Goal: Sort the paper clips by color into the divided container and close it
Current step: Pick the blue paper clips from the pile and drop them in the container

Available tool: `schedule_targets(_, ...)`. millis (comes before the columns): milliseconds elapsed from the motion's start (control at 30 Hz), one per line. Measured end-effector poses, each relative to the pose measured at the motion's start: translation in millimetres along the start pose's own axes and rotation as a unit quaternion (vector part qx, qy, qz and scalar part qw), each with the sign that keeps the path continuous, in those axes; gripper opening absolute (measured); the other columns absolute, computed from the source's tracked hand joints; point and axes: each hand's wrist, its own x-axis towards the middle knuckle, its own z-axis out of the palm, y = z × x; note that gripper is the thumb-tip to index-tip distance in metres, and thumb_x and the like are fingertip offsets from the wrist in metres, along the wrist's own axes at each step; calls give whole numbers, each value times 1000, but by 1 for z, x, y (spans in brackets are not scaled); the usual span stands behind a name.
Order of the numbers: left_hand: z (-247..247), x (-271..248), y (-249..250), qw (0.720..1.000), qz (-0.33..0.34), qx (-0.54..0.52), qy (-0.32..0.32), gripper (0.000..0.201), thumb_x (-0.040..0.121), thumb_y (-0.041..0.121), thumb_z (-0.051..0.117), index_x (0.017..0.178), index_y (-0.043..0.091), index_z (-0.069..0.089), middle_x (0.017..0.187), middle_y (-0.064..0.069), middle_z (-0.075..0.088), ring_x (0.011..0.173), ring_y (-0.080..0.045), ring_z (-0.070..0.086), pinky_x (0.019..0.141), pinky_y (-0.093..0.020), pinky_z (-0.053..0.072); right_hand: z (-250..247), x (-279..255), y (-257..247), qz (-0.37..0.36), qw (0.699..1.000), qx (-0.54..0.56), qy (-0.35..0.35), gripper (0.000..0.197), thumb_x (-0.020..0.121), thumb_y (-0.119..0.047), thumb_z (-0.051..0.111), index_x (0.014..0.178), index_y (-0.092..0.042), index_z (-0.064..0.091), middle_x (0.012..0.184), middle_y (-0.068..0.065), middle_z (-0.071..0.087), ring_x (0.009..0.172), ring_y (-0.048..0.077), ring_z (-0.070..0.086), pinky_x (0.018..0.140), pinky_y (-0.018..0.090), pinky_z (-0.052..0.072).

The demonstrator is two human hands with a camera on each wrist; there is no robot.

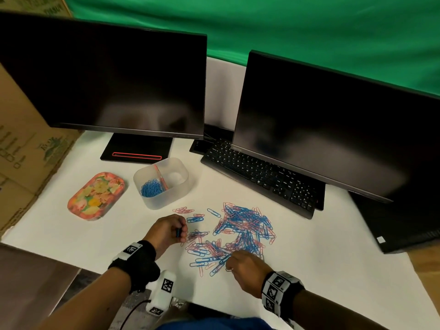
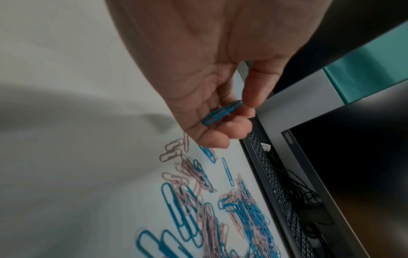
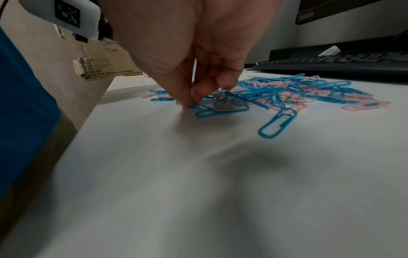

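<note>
A mixed heap of blue and pink paper clips [image 1: 240,232] lies on the white table [image 1: 321,270]. My left hand [image 1: 166,231] hovers at the heap's left edge and holds blue clips [image 2: 222,112] between curled fingers and thumb. My right hand [image 1: 245,264] is at the heap's near edge, thumb and fingers [image 3: 187,94] pinching a blue clip [image 3: 198,106] that still lies on the table. The clear divided container [image 1: 164,182] stands behind the heap, with blue clips [image 1: 152,188] in its left compartment and a pink divider [image 1: 162,179]. The right compartment looks bare.
The flowered lid [image 1: 96,196] lies left of the container. Two dark monitors [image 1: 107,84] and a black keyboard [image 1: 259,177] stand behind the heap. Cardboard [image 1: 26,144] walls the left side. A tagged white device [image 1: 164,291] sits at the near table edge.
</note>
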Motion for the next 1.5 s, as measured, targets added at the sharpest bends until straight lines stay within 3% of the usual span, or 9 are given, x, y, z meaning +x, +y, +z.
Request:
schedule_targets(200,-2,-1,-10,968,79,238,-2,14,75,18,63,67,10,55,53,-3,49,51,-19,41,51,-25,34,-2,4,-1,30,999,-4,-15,29,70,2,68,96,-11,67,92,7,66,86,24,63,78,25,51)
schedule_targets(433,7,-12,-44,728,180,653,-106,12,81,32,63,91,26,64,87,8,59,81,-12,57,71,-22,42,-5,-1,-3,3,1000,-11,0,34,48,-11,83,67,-26,59,68,-11,57,62,6,57,59,11,45)
schedule_targets(533,7,-10,-53,679,187,705,-83,16,86,30,57,99,23,62,99,7,55,95,-17,57,72,-23,36,-16,-5,-4,6,999,-10,38,24,60,-14,78,65,-24,57,66,-9,56,59,9,54,60,14,40)
schedule_targets(700,2,-9,-55,670,186,713,-86,7,88,28,53,90,23,57,93,11,43,86,-19,55,69,-24,33,-26,-4,6,91,990,102,44,15,92,-11,44,91,-10,58,88,3,59,81,18,49,73,25,37)
schedule_targets(900,-8,-9,-53,691,191,693,-84,10,87,27,49,78,29,46,86,12,46,79,-17,54,66,-24,40,-32,5,4,168,965,199,13,22,93,-7,40,107,-17,55,80,-14,45,66,3,42,61,14,35)
schedule_targets(1033,-10,-11,-47,740,193,640,-70,16,81,18,52,70,29,50,70,15,52,68,-10,51,55,-13,33,-31,11,0,131,982,138,11,31,91,-9,37,116,-15,54,104,1,56,93,18,51,78,22,39)
schedule_targets(1200,-12,-11,-43,787,192,583,-64,22,80,13,56,74,34,53,74,7,64,62,-8,53,64,-23,46,-26,19,-4,42,999,13,-11,23,83,-8,55,105,-10,63,101,9,63,92,28,58,84,35,49)
schedule_targets(1367,-11,-8,-42,807,193,556,-50,24,87,13,55,106,24,65,76,8,59,61,-4,51,66,-17,42,-17,28,4,39,998,-36,-37,26,55,-11,83,68,-23,63,67,-5,58,59,14,57,50,23,52)
schedule_targets(1500,-8,-7,-41,813,182,553,-30,20,88,15,57,103,20,70,93,2,68,83,-14,61,75,-18,45,-18,27,3,9,998,-45,-44,28,51,-21,84,67,-27,61,66,-10,57,57,9,56,53,15,47)
